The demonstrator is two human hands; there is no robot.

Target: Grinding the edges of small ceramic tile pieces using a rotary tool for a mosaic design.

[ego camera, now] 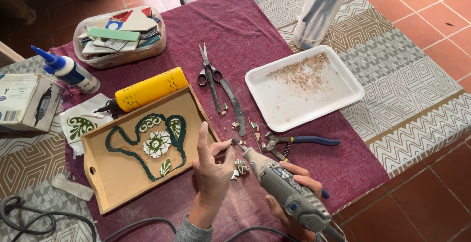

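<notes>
Left hand: my left hand [212,171] is raised over the maroon cloth [255,31], palm turned inward, index finger pointing up. Thumb and another finger are pinched shut on a small shard [235,142], which is too small for me to tell its colour.
Right hand: my right hand [294,193] is wrapped closed around the body of the grey rotary tool [284,188], near the lower edge of the view.
Tool: I see it angled up and left, its tip just beside the shard; I cannot tell whether they touch. Its cord runs off the bottom edge.
Shard position: between the fingertips of the left hand, above the cloth, just right of the wooden tray [105,173].
Tray: I note a mosaic of green and white pieces laid inside, with a flower tile [157,144] near its middle.
Loose pieces: tile bits [239,167] lie on the cloth below the left hand.
Near tools: nippers [294,144] with blue handles lie just right of the tool tip; scissors [206,67] lie further up.
Other items: white tray [274,104] with crumbs, yellow bottle [149,90], glue bottle [68,70], tub of tiles [120,36].
</notes>
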